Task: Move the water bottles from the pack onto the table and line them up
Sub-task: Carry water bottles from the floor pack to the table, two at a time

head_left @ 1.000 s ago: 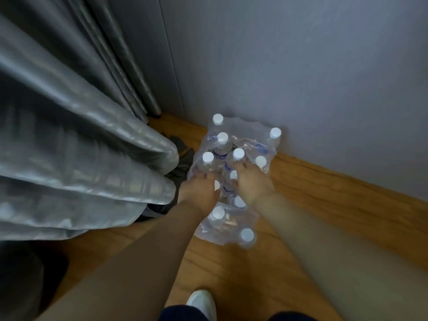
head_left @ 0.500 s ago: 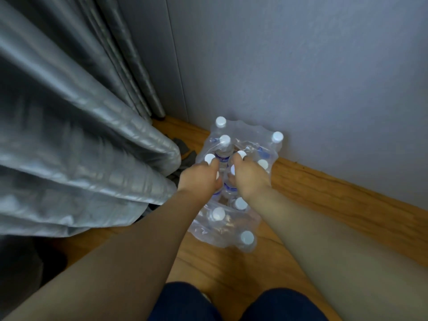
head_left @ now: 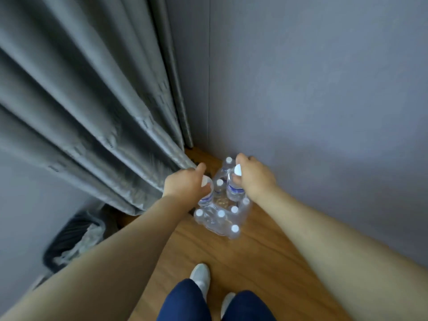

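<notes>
While the pack (head_left: 221,218) sits on the wooden floor (head_left: 261,262) in the corner, between the grey curtain (head_left: 88,126) and the wall (head_left: 312,100), I have one bottle in each hand, both lifted above the caps that remain in the plastic wrap. My left hand (head_left: 183,185) has its fingers curled round the neck of the left bottle (head_left: 205,195), just under the white cap; my right hand (head_left: 251,176) grips the right bottle (head_left: 234,189) the same way near the top. I judge this to be the pulling-out step, early in the job, since several capped bottles are left in the pack. No surface shows in view, so the next move calls for turning away from the corner to find it, carrying both bottles upright with firm grips, as the necks are slim and smooth. A bin (head_left: 74,242) stands to my left, near the curtain hem
</notes>
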